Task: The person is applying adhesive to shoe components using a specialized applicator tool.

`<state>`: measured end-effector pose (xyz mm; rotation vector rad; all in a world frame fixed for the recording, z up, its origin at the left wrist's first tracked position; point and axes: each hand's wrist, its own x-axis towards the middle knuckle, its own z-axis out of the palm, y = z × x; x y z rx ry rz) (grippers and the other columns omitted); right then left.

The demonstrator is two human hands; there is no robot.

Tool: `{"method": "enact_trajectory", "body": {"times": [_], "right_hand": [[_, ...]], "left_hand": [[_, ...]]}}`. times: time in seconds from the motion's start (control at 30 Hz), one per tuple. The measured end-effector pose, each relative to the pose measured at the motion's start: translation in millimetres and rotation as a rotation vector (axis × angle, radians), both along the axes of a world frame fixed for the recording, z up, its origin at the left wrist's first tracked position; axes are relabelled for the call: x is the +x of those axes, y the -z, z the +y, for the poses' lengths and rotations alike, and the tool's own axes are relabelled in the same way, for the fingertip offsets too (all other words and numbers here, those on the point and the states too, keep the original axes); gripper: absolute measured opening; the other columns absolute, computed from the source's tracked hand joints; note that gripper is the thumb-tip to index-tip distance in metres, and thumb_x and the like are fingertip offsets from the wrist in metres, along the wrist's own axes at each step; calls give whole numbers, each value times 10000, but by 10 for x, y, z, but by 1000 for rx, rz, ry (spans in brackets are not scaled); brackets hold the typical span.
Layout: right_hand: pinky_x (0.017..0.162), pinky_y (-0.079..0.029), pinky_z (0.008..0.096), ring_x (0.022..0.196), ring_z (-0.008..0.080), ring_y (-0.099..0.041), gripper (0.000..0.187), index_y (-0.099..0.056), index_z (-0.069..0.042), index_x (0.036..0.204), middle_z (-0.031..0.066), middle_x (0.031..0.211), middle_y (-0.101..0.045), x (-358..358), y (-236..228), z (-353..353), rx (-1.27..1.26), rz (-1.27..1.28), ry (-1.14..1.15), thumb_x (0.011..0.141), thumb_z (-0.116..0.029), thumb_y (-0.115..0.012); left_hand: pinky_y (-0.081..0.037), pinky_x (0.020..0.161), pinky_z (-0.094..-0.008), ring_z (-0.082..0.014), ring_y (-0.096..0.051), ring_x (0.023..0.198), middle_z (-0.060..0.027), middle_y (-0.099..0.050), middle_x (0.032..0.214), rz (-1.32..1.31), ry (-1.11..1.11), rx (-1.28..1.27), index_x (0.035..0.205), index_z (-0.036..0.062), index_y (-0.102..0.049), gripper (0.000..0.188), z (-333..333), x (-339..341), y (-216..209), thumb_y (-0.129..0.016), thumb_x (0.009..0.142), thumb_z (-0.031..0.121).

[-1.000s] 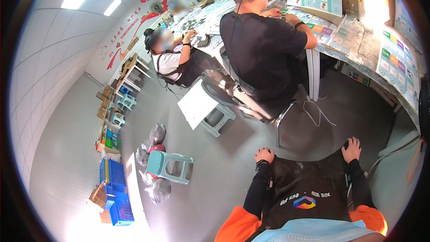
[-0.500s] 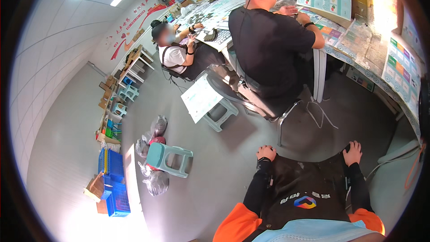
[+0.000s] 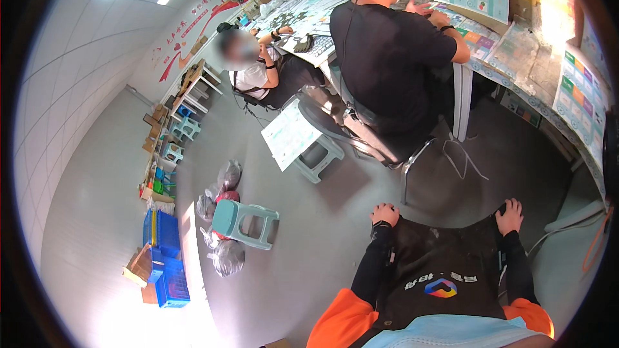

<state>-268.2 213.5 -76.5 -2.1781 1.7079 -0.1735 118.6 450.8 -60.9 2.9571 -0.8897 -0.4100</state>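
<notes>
A dark brown apron with a small colourful emblem spreads over my lap, its far edge sagging between my two hands. My left hand is closed on the apron's far left corner, fingers curled over the edge. At the far right corner, my right hand grips the apron the same way. What lies beneath the cloth at both corners is hidden. Black sleeves cover my forearms, with orange cloth above them. A light blue cloth or mask edge shows at the bottom.
A person in black sits ahead on a metal-framed chair at a long table. Another person sits farther left. Plastic stools, grey bags and blue crates stand on the floor to the left.
The view has shifted slightly. The seated person at far left has leaned and lowered a raised hand toward the body. My hands stay on the apron's corners.
</notes>
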Motion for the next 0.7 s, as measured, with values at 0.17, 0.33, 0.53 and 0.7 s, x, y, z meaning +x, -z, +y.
{"method": "enact_trajectory", "body": {"times": [0.17, 0.33, 0.53, 0.7], "right_hand": [[1003, -409, 606, 1395, 311, -340, 525, -535, -129, 1264, 73, 1433, -436, 10, -23, -4, 3, 13, 1, 781, -236, -710], [1009, -406, 608, 1395, 309, -339, 533, -535, -127, 1274, 72, 1433, -437, 7, -11, -7, 7, 5, 0, 781, -239, -705], [1009, -406, 605, 1398, 303, -335, 544, -534, -125, 1284, 74, 1435, -434, 0, 22, -25, 0, 10, 1, 781, -247, -702], [1022, -393, 612, 1399, 327, -328, 555, -536, -108, 1285, 95, 1447, -423, -20, 40, -41, 3, -8, -36, 778, -255, -703]], "left_hand": [[-405, 1005, -545, -286, -512, 1239, -44, -630, 1236, -1, -3, -3, 1118, 205, -712, 371, -13, -7, -10, -595, 881, 466], [-415, 994, -544, -284, -521, 1229, -45, -632, 1225, -14, -5, -19, 1102, 203, -716, 363, -1, -4, -4, -610, 872, 463], [-416, 992, -546, -287, -522, 1225, -43, -633, 1216, -22, 3, -35, 1091, 200, -717, 355, -15, -8, -10, -609, 875, 462], [-394, 1017, -543, -290, -504, 1245, -51, -622, 1243, 4, 9, -28, 1124, 197, -706, 367, -28, 16, -11, -601, 878, 447]]}}
